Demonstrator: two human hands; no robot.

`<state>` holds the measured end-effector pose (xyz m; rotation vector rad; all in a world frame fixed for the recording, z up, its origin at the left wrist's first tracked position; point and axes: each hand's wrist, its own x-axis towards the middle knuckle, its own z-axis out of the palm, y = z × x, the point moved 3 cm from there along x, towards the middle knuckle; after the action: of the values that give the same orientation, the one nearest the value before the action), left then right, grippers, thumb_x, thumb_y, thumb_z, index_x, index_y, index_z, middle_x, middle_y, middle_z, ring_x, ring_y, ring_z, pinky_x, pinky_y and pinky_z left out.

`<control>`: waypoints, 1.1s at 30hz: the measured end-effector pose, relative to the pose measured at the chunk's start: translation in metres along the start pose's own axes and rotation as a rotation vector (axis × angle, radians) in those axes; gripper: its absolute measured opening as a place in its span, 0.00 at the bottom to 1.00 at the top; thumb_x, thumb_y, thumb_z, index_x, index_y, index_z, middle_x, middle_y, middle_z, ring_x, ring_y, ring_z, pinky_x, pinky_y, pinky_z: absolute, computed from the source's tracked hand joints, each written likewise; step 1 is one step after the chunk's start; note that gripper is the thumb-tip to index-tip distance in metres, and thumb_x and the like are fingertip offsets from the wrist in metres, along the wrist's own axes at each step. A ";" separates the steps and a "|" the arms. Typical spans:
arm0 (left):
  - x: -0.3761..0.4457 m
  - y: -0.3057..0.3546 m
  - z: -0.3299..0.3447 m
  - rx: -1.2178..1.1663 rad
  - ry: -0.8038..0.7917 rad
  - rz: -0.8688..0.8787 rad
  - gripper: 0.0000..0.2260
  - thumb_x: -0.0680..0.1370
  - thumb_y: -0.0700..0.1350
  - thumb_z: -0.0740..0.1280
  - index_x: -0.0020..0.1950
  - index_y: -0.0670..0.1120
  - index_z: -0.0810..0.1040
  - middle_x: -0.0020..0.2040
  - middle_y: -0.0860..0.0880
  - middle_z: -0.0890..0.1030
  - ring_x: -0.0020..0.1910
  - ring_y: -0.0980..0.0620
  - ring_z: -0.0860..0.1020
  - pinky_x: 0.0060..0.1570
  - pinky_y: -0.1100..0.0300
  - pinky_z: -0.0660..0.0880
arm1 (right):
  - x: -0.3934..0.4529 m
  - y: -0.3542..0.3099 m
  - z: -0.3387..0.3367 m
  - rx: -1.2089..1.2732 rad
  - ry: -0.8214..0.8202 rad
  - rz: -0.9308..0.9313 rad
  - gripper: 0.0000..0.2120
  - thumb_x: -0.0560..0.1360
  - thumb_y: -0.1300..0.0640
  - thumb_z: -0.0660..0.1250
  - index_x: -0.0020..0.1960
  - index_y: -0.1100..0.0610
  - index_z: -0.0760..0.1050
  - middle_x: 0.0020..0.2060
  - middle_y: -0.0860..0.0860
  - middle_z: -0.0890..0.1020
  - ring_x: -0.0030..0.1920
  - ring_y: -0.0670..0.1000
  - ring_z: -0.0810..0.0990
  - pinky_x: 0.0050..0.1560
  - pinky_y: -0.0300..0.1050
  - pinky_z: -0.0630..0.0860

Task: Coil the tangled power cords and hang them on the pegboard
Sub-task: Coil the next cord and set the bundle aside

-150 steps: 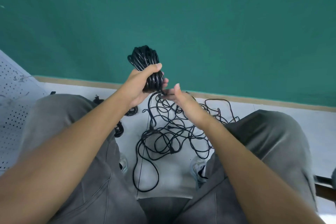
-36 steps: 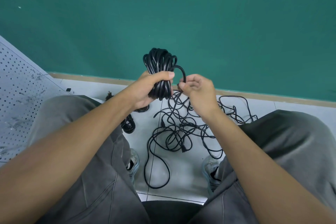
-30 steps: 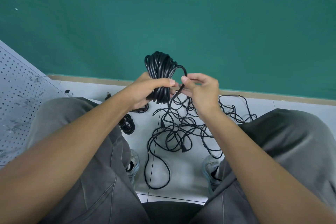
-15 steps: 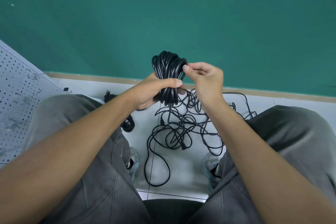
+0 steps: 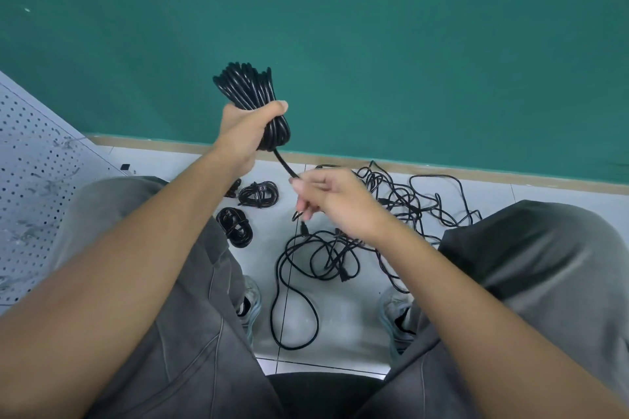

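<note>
My left hand (image 5: pixel 245 133) is wrapped tight round the coiled cord (image 5: pixel 250 97), thumb across the front, the bundle raised in front of the green wall (image 5: pixel 408 44) at about eleven o'clock from my right hand. One loose end (image 5: pixel 284 163) runs down out of the bundle toward five o'clock, straight into my right hand (image 5: pixel 335 202), where my curled fingers pinch it. On the white floor (image 5: pixel 343 320) between my knees, at six o'clock below that hand, the tangled cords (image 5: pixel 357 248) sprawl in loops. Two small wound cords lie at nine o'clock from the tangle: one (image 5: pixel 258 193) nearer the wall, the other (image 5: pixel 235 226) just beside my left leg. The pegboard (image 5: pixel 30 187) leans off at the far left, nine o'clock.
</note>
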<state>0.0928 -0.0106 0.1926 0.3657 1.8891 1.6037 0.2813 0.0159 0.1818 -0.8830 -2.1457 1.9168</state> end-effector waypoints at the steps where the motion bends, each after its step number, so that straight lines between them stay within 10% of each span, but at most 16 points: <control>1: 0.003 0.000 -0.002 0.055 -0.017 0.029 0.10 0.73 0.44 0.78 0.43 0.48 0.77 0.37 0.53 0.80 0.39 0.53 0.80 0.45 0.56 0.77 | 0.000 -0.003 -0.006 -0.016 0.039 -0.051 0.08 0.84 0.57 0.64 0.52 0.57 0.82 0.36 0.47 0.83 0.35 0.48 0.79 0.50 0.45 0.77; 9: -0.032 -0.013 0.029 0.154 -0.655 -0.035 0.10 0.75 0.45 0.75 0.49 0.41 0.79 0.39 0.47 0.78 0.39 0.48 0.77 0.40 0.55 0.77 | 0.003 -0.014 -0.056 0.060 0.432 -0.151 0.05 0.81 0.64 0.68 0.49 0.56 0.81 0.37 0.48 0.84 0.33 0.47 0.77 0.46 0.46 0.82; 19: -0.061 -0.016 0.037 0.002 -0.698 -0.285 0.11 0.70 0.44 0.75 0.50 0.42 0.82 0.42 0.47 0.85 0.39 0.53 0.83 0.47 0.57 0.83 | 0.008 -0.001 -0.057 0.220 0.618 -0.041 0.14 0.68 0.55 0.83 0.43 0.56 0.78 0.34 0.55 0.83 0.33 0.59 0.83 0.46 0.64 0.83; 23: -0.058 -0.020 0.039 -0.070 -0.673 -0.284 0.07 0.71 0.39 0.75 0.47 0.39 0.82 0.40 0.45 0.84 0.40 0.49 0.83 0.57 0.50 0.80 | 0.008 0.005 -0.048 0.228 0.622 -0.081 0.05 0.76 0.59 0.75 0.45 0.56 0.80 0.40 0.52 0.85 0.39 0.53 0.85 0.53 0.60 0.83; 33: -0.070 -0.022 0.048 -0.026 -0.779 -0.368 0.21 0.71 0.54 0.75 0.56 0.41 0.77 0.41 0.46 0.79 0.34 0.52 0.79 0.35 0.59 0.78 | -0.001 -0.026 -0.061 0.050 0.805 -0.346 0.07 0.76 0.64 0.73 0.45 0.54 0.78 0.40 0.43 0.82 0.44 0.42 0.80 0.52 0.37 0.76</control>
<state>0.1799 -0.0178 0.1878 0.5053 1.2413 1.0235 0.3022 0.0680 0.2176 -0.9688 -1.6116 1.1556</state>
